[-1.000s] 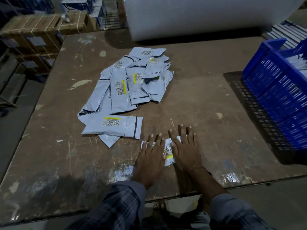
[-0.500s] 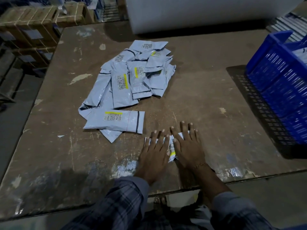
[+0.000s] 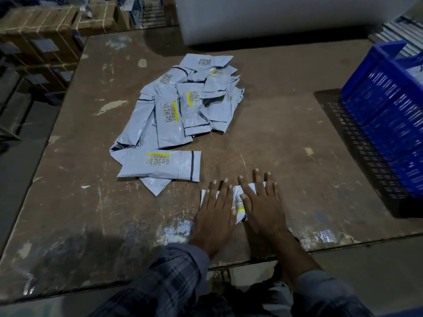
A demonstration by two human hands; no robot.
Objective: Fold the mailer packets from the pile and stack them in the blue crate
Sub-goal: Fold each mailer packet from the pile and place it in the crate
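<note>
The worn brown table (image 3: 274, 143) is scratched and stained, and on its right side stands the blue crate (image 3: 389, 115) of slotted plastic. At the far middle lies the loose pile (image 3: 183, 106) of smooth grey-blue mailer packets with barcode labels. Near me, my left hand (image 3: 215, 213) and right hand (image 3: 263, 207) lie flat side by side, straight fingers pressing one folded packet (image 3: 239, 202) on the table.
</note>
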